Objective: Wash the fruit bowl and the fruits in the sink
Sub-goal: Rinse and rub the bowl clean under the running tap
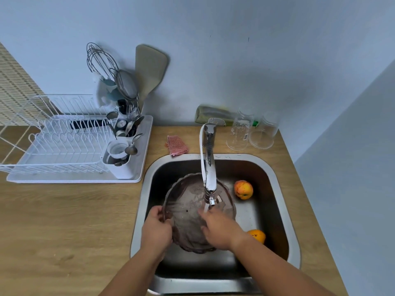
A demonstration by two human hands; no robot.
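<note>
head | 1 bowl (188, 210), left hand (157, 228) fingers (157, 210) gripping rim | right hand (218, 228) spread inside | 2 fruits (243, 189)

Home kitchen, sink (284, 201) (steel), dish rack (64, 144)

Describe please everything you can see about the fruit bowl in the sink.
The fruit bowl is dark brownish, translucent, probably plastic or glass, with a scalloped rim. It is tilted inside the steel sink, its inside facing up to the camera, wet, under the running faucet. The left hand grips its left rim; the right hand rubs its inside.
</note>
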